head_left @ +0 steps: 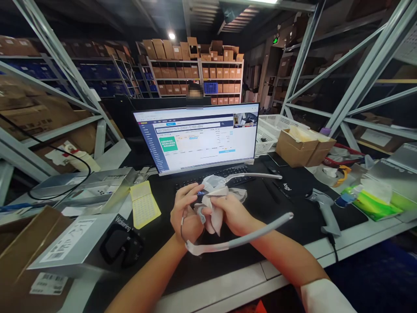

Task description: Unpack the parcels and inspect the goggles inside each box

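Note:
Held in front of the monitor is a pair of glasses [247, 238] with long grey temples, both unfolded and pointing to the right. My left hand [186, 213] has its fingers curled around the frame's front. A pale, zigzag-edged cloth [215, 217] is bunched over the lens area, pinched by my right hand [237, 214]. Cloth and fingers hide most of the lenses. Below and behind lies a black desk mat [224, 274]. Just past the hands, the black keyboard [249, 171] is partly covered from sight.
The monitor [202, 152] stands behind the keyboard. At left are a yellow sheet [145, 208] and a box with a glasses picture [81, 243]. To the right lie a barcode scanner [327, 211], a tissue pack [371, 202] and a cardboard box [291, 150]. Metal frames flank the desk.

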The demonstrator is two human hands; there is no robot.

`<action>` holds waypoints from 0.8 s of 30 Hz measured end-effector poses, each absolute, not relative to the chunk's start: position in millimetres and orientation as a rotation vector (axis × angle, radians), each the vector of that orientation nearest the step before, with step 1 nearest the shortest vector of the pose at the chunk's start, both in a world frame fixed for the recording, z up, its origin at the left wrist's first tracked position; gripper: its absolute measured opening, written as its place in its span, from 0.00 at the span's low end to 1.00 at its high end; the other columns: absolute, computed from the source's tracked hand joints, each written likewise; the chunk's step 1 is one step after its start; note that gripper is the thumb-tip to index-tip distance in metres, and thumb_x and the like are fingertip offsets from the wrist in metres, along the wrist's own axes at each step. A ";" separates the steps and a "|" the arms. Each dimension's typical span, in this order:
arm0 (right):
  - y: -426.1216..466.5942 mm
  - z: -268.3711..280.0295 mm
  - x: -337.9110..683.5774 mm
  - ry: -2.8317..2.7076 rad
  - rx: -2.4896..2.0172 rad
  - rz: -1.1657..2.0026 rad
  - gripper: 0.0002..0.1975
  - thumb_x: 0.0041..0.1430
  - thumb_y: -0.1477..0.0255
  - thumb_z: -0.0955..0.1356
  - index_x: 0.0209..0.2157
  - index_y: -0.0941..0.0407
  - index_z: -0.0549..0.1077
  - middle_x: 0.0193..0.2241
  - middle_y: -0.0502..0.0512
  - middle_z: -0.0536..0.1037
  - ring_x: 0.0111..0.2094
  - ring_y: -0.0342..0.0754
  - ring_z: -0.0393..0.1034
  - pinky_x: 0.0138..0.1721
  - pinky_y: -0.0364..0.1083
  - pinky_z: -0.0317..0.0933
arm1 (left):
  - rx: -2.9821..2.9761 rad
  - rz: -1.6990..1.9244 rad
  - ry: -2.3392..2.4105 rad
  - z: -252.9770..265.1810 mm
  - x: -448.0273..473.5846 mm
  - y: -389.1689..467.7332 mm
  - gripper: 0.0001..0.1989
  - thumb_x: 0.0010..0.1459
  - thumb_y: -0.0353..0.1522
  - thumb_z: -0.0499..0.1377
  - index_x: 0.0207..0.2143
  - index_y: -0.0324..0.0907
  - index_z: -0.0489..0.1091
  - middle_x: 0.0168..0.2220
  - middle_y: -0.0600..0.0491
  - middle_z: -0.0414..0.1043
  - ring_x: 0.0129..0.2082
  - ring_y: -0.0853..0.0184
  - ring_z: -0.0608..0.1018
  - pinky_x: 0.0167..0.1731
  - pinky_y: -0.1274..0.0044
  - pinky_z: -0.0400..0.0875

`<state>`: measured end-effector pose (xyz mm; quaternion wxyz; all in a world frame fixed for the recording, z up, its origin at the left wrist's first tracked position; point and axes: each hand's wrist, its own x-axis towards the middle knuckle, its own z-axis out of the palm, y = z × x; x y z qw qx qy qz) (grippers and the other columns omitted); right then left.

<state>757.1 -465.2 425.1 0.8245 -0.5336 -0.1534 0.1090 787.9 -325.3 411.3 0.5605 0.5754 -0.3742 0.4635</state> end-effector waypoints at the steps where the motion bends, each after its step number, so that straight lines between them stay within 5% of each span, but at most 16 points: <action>1: -462.4 423.8 757.3 -0.306 -1.083 0.226 0.21 0.56 0.54 0.73 0.33 0.59 0.75 0.21 0.52 0.73 0.22 0.46 0.67 0.26 0.44 0.63 | 1.348 1.101 -0.880 411.7 788.4 -324.9 0.20 0.57 0.39 0.71 0.49 0.46 0.70 0.48 0.48 0.80 0.53 0.60 0.79 0.50 0.65 0.76; 6: -450.7 420.5 756.2 -0.241 -0.858 0.255 0.21 0.46 0.61 0.80 0.35 0.57 0.74 0.28 0.49 0.74 0.28 0.42 0.66 0.32 0.41 0.64 | 1.261 1.004 -0.865 406.6 789.2 -325.7 0.20 0.56 0.36 0.72 0.49 0.45 0.71 0.49 0.48 0.80 0.53 0.61 0.80 0.53 0.68 0.75; 14: -466.4 430.0 760.4 -0.286 -1.228 -0.113 0.12 0.47 0.66 0.77 0.32 0.57 0.77 0.31 0.52 0.79 0.32 0.47 0.72 0.37 0.45 0.68 | 1.359 1.036 -0.890 397.8 791.4 -326.4 0.20 0.57 0.42 0.71 0.46 0.45 0.70 0.48 0.46 0.82 0.53 0.58 0.80 0.60 0.59 0.68; 24: -469.8 425.2 762.6 -0.278 -1.283 0.129 0.18 0.51 0.58 0.75 0.30 0.57 0.72 0.17 0.49 0.73 0.14 0.45 0.66 0.15 0.43 0.59 | 1.381 1.110 -0.840 399.9 791.0 -326.8 0.19 0.58 0.41 0.71 0.47 0.45 0.71 0.49 0.46 0.81 0.52 0.59 0.81 0.60 0.58 0.70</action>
